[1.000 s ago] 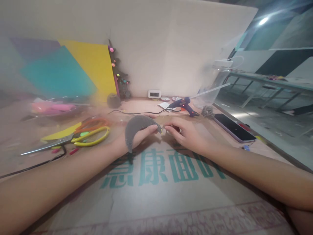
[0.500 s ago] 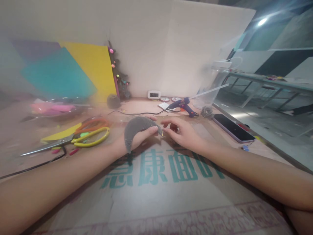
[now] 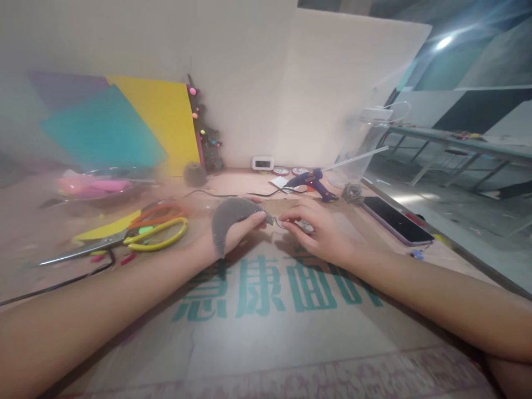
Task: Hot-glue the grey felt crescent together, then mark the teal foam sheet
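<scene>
A grey crescent-shaped piece (image 3: 229, 217), its surface wrapped in what looks like yarn, is gripped in my left hand (image 3: 246, 226). The thumb presses on it near its right tip, and the other fingers are mostly hidden behind it. Just right of that tip, my right hand (image 3: 318, 230) pinches a thin grey strand (image 3: 277, 221) between thumb and fingertips. The strand runs to the tip, where a small yellowish spot shows. Both hands are just above a printed sheet with green characters (image 3: 260, 285).
Yellow-handled scissors (image 3: 155, 235) lie at left by coloured scraps and a bowl of pink material (image 3: 95, 187). A blue glue gun (image 3: 313, 184) with a cord, a small white clock (image 3: 262, 163) and coloured boards (image 3: 162, 116) stand behind. A phone (image 3: 397, 220) lies right.
My right hand's fingers have closed in a pinch, and a thin strand now shows between them and the crescent's tip. My left hand keeps its hold. The view has shifted slightly.
</scene>
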Demonstrator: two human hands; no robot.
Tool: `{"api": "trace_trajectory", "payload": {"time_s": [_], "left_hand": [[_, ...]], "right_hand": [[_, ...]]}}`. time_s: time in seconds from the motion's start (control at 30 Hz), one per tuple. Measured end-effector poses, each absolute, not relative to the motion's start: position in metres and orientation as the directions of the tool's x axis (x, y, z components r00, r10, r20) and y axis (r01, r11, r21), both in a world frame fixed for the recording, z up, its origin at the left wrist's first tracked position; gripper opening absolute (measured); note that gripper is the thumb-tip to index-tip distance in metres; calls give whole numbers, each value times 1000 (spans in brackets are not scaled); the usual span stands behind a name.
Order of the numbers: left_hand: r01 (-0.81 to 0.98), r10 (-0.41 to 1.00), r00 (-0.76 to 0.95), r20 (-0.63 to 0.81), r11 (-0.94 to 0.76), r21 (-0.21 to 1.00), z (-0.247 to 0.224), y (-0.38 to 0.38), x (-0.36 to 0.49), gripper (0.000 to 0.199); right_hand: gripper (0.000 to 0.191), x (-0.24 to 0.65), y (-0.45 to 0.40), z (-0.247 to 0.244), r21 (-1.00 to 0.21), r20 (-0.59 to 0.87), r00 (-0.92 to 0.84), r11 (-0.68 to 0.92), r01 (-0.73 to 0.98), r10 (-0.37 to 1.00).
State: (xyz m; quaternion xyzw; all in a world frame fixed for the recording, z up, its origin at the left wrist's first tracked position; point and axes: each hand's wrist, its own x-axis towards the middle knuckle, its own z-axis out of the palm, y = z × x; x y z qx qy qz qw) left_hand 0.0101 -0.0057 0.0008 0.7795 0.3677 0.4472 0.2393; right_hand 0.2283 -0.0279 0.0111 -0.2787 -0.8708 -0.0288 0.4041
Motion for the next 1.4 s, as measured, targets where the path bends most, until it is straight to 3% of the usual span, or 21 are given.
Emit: {"api": "trace_trajectory", "payload": {"time_s": [0.13,0.57,0.7,1.0,1.2,1.4], "left_hand": [[391,754,377,538,-656,645,2,-6,9,29],[378,749,384,540,-661,648,0,-8,10,28],[362,768,400,500,-634,684,-1,-10,10,29],[401,753,433,495,-653,643,-6,-8,5,30],[405,727,462,509,-683,608,-7,-6,5,28],[343,720,494,487,-676,652,-6,-10,6,25]], "right_hand": [[13,229,-24,9,-152,705,-546,848,507,452],[17,227,-26,12,-137,672,-579,846,514,461],[14,227,-25,11,-189,651,-574,839,510,496],[20,225,-21,10,-455,589,-389,689,565,708],[22,224,-23,9,-465,548,-478,725,508,687],[17,224,-21,7,-451,545,-510,745,491,666]]}}
